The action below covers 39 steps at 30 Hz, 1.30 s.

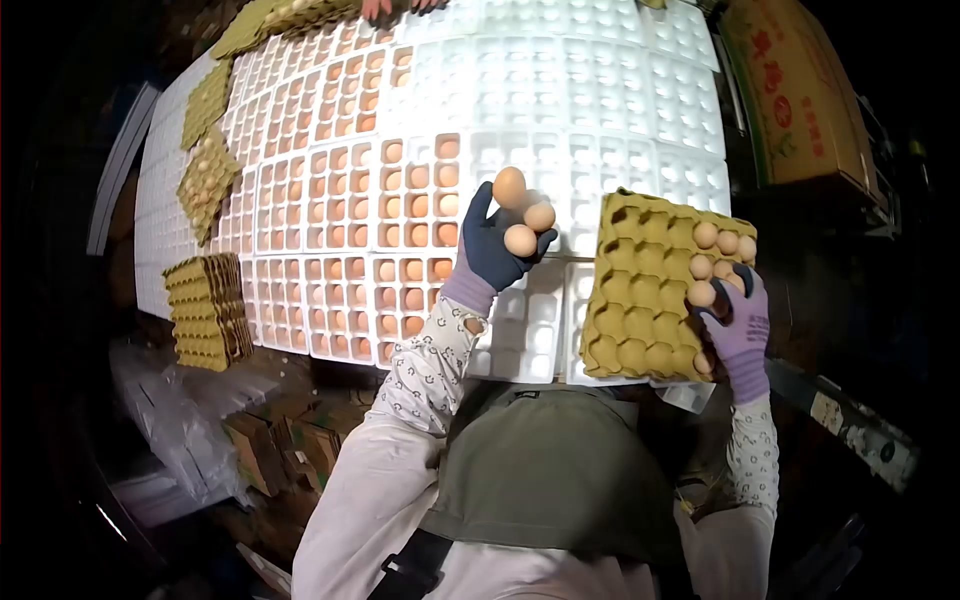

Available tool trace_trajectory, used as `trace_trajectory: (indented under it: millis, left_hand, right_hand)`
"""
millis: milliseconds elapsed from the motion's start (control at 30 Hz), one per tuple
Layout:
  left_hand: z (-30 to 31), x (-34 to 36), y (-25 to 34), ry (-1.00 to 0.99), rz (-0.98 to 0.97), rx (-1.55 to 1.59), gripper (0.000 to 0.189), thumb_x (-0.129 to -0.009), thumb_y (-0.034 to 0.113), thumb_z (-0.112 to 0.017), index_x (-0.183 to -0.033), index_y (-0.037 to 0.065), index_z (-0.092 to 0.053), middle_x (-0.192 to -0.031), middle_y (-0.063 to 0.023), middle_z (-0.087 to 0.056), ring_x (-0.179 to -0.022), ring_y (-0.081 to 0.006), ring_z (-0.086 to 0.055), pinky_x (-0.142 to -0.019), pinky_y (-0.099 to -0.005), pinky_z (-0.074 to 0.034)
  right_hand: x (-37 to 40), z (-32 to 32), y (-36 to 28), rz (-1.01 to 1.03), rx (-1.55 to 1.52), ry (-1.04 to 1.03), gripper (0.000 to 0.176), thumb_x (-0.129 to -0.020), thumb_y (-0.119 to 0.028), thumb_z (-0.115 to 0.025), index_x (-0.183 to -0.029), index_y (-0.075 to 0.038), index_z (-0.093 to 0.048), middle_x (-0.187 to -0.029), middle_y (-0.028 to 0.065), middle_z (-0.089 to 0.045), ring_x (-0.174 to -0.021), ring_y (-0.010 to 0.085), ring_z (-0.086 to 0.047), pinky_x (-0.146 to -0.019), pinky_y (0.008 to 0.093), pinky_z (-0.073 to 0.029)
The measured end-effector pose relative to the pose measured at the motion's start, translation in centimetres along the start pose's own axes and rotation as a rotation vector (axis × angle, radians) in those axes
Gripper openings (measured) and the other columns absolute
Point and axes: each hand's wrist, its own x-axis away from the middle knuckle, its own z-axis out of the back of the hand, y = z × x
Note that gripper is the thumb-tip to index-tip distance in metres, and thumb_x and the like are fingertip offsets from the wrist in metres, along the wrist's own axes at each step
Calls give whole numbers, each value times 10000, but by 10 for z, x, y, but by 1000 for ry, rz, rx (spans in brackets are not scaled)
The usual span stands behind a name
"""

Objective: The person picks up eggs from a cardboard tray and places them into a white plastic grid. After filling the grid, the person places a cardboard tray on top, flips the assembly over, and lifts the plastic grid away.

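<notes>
The left arm reached up and forward, and the dark-gloved left hand (490, 255) was curled around three eggs (520, 240) above the white trays (560, 110). To its right, the purple-gloved right hand (742, 335), wrist bent, gripped one yellow pulp tray (640, 290) by its edge. About six eggs (705, 236) sat by the fingers.

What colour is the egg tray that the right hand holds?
The egg tray is mustard yellow, in the head view.
</notes>
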Motion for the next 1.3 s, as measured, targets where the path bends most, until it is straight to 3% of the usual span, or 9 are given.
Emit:
trace_trajectory:
  millis: [133,233,300,433,567,733,867,967,1300]
  left_hand:
    - [90,-16,152,47,-246,-621,489,-935,494,-684,-1192,78,-698,-1161,-50,-690,-1026,-253,-674,-926,-412,-564]
    - [48,-27,200,700,-877,-2059,432,-831,408,-799,-1117,89,-752,-1304,-79,-611,-1088,-289,-639,-931,-423,-554]
    - [39,-51,220,586,-613,-2624,469,-790,355,-771,-1238,228,-715,-1383,-96,-529,-1225,-322,-562,-954,-447,-538]
    - [36,-72,264,596,-840,-2231,460,-858,274,-639,-1317,255,-661,-1300,-107,-558,-1080,-316,-646,-909,-447,-544]
    - [18,-98,308,524,-423,-2395,668,-872,207,-614,-1519,249,-454,-1329,-114,-577,-1103,-327,-646,-930,-431,-539]
    - [24,-156,332,366,-1112,-2031,587,-853,128,-601,-1436,160,-539,-1446,-137,-533,-1197,-362,-600,-996,-440,-520]
    - [47,-196,323,404,-988,-2489,568,-998,452,-521,-1490,169,-496,-1533,-113,-480,-1466,-310,-375,-1220,-552,-220]
    - [56,-191,319,384,-1112,-2550,589,-1013,429,-491,-1517,126,-466,-1552,-123,-459,-1464,-313,-377,-1219,-528,-244]
    - [19,-158,208,177,-1240,-2038,613,-964,329,-633,-1461,6,-480,-1444,-251,-511,-1353,-431,-440,-1140,-533,-345]
  right_hand:
    - [-52,-6,-46,-152,-641,-41,416,-839,-33,-787,-1231,-6,-649,-1307,89,-550,-1132,210,-610,-955,325,-523]
    - [-132,-56,-132,-50,-839,-70,440,-831,-47,-810,-1246,-10,-669,-1345,101,-533,-1113,208,-639,-925,316,-546]
    - [-193,-87,-229,-28,-796,-74,500,-792,-138,-877,-1252,-53,-701,-1346,102,-519,-1104,208,-649,-900,325,-562]
    - [-303,-189,-353,160,-106,131,464,-786,-370,-817,-1210,-204,-725,-1401,105,-494,-1169,302,-576,-928,405,-559]
    - [-345,-233,-396,-4,103,-256,367,-895,-280,-656,-1245,-174,-646,-1354,126,-492,-1183,322,-582,-951,448,-536]
    - [-346,-233,-365,-29,166,-373,501,-920,-440,-656,-1326,-153,-594,-1244,149,-563,-1039,291,-660,-907,462,-541]
    - [-379,-249,-359,101,5,86,525,-957,-464,-607,-1360,-129,-584,-1228,123,-579,-1040,288,-654,-880,447,-535]
    - [-403,-299,-339,370,223,176,587,-1020,-464,-485,-1484,-105,-491,-1476,141,-511,-1401,332,-448,-1196,503,-305]
    - [-130,-148,-255,294,-418,18,573,-870,-296,-733,-1347,-15,-586,-1408,186,-530,-1321,407,-493,-1134,539,-389]
